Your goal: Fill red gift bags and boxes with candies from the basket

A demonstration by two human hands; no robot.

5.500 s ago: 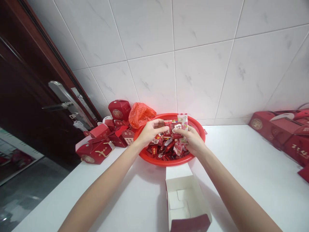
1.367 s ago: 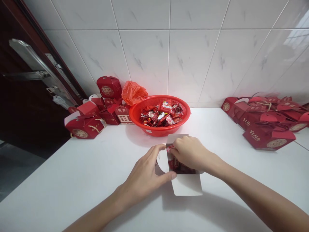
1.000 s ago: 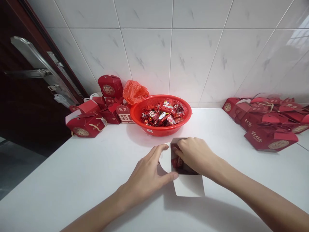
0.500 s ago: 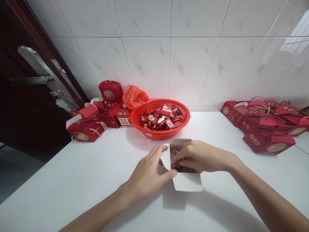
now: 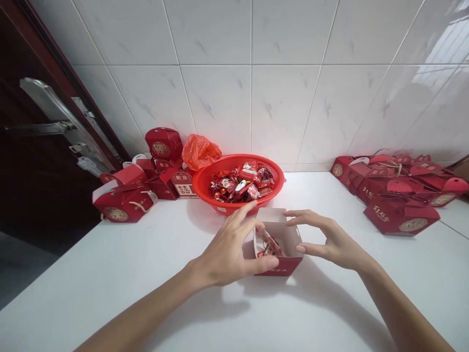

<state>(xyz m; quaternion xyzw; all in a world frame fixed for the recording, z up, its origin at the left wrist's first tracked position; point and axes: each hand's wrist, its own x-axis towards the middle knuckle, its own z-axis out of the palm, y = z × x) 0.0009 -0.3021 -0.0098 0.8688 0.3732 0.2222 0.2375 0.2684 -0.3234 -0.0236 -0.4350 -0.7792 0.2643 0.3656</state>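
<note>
An open red box [image 5: 280, 266] with a pale inside stands on the white table, its back flap raised. Red and white wrapped sweets [image 5: 270, 244] lie inside it, toward the left. My left hand [image 5: 236, 249] is at the box's left side, fingers spread, its thumb over the front edge. On the right side, my right hand [image 5: 326, 239] has its fingers and thumb apart around the box's right edge. Neither hand is closed on anything. Just behind the box sits a red basket [image 5: 238, 208] full of wrapped sweets [image 5: 242, 183].
Several red boxes [image 5: 124, 203] stand at the back left beside an orange-red plastic bag [image 5: 201, 151]. More closed red boxes [image 5: 401, 215] are grouped at the right on the white table [image 5: 176, 313]. A tiled wall rises behind; a dark door with a metal handle is at left.
My right hand has come out of the box and opened at its right edge. My left hand's fingers have spread. The box now shows its red front, and its near flap no longer sticks out.
</note>
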